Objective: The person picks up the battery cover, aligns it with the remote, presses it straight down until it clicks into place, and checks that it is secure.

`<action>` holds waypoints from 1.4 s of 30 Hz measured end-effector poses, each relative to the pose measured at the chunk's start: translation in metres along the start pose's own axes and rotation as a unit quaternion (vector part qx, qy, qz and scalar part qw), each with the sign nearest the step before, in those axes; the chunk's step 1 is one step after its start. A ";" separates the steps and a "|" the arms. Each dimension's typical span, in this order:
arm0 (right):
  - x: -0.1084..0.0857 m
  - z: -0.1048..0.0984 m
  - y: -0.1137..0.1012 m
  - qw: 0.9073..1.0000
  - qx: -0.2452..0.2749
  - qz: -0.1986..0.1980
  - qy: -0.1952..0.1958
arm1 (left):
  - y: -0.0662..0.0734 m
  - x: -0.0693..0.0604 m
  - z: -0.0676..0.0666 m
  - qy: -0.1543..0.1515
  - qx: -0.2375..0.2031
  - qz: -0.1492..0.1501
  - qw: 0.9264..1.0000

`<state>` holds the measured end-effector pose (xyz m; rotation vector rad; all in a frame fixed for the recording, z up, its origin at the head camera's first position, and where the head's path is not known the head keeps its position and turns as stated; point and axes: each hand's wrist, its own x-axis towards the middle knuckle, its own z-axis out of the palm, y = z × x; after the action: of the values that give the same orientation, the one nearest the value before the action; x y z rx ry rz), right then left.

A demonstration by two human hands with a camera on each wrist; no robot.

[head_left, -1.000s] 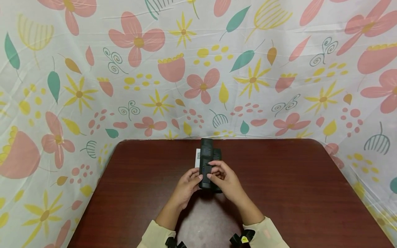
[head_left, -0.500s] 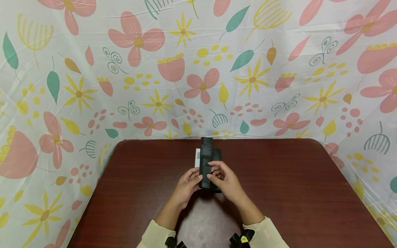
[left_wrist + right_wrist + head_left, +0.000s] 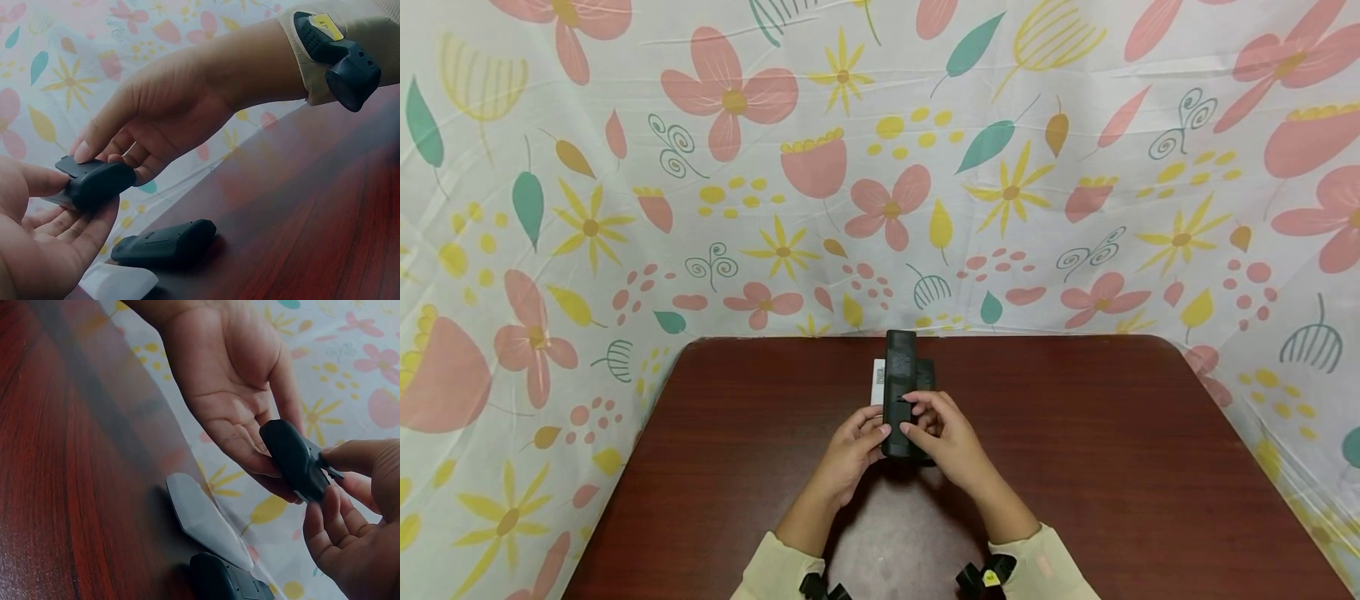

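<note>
A black remote control (image 3: 901,358) is held upright over the table with its back side showing. My left hand (image 3: 850,454) grips its lower left edge, thumb in front and fingers behind. My right hand (image 3: 951,437) pinches the battery cover (image 3: 78,167) on its lower half. In the right wrist view the cover (image 3: 331,467) stands tilted out from the body. Behind the held remote a white remote (image 3: 877,382) and a second black remote (image 3: 927,375) lie on the table, partly hidden. Whether batteries are inside is hidden.
The dark red-brown wooden table (image 3: 737,467) has a pale worn or reflecting patch (image 3: 910,533) near the person. A flowered cloth (image 3: 880,167) hangs behind the table and along both sides. Black wrist devices (image 3: 987,575) sit on both cream sleeves.
The held remote's top end has risen very slightly. Both hands keep nearly the same place and grip.
</note>
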<state>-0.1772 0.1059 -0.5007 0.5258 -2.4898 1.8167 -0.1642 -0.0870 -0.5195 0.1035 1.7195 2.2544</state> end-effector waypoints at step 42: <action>0.003 0.003 -0.001 0.998 -0.003 0.059 0.028 | -0.003 0.001 0.000 0.001 0.015 0.001 1.000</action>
<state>-0.1791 0.1019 -0.5001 0.3298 -2.5393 1.8336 -0.1644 -0.0860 -0.5219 0.1089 1.7550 2.2321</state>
